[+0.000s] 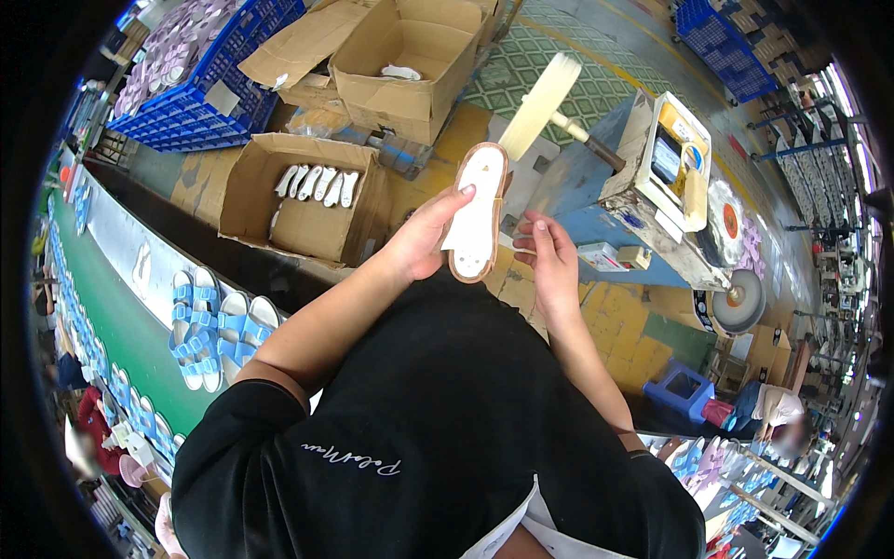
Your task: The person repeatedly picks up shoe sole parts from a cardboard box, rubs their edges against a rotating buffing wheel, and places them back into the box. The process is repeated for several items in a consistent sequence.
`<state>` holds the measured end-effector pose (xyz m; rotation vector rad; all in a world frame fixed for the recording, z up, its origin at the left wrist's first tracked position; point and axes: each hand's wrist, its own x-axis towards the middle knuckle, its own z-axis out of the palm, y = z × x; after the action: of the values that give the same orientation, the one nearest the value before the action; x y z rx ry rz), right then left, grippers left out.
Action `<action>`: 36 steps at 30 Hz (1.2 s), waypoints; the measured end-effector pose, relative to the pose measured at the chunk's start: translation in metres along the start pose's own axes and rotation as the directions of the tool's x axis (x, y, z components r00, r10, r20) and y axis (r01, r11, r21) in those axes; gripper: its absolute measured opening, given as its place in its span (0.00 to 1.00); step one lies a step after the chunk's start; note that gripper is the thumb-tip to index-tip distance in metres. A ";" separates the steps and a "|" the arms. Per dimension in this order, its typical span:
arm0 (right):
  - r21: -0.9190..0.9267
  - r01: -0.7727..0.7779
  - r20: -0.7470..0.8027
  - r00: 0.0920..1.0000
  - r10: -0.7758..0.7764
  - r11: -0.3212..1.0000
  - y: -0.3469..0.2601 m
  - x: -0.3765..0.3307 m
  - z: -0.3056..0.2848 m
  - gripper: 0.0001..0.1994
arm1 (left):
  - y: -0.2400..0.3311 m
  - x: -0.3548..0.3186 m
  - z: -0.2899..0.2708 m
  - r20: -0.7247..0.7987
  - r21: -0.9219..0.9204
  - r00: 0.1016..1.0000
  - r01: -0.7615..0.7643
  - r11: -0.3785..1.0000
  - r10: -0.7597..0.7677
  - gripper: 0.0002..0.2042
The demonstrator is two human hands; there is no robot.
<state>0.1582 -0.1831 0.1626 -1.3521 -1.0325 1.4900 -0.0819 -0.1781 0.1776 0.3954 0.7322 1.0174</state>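
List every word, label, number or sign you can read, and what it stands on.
Black shirt: white script lettering on the front; wording not copied here.
White-topped shoe sole: small marks, too small to read.
Blue plastic crate: pale paper label, no legible text.

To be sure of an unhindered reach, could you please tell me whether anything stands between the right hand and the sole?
Nothing visible does: only a gap separates the right hand from the white, brown-edged sole, which the left hand holds by its left side.
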 end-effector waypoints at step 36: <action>-0.794 -0.572 -0.124 0.483 0.867 0.205 0.160 0.125 0.082 0.17 | -0.099 0.135 -0.812 -0.885 0.423 0.463 0.841 0.338 -0.044 0.22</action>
<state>0.0606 -0.1140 -0.0206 -2.5622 -1.4308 2.1977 -0.5555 -0.1331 -0.5013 0.5135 2.0825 -0.0059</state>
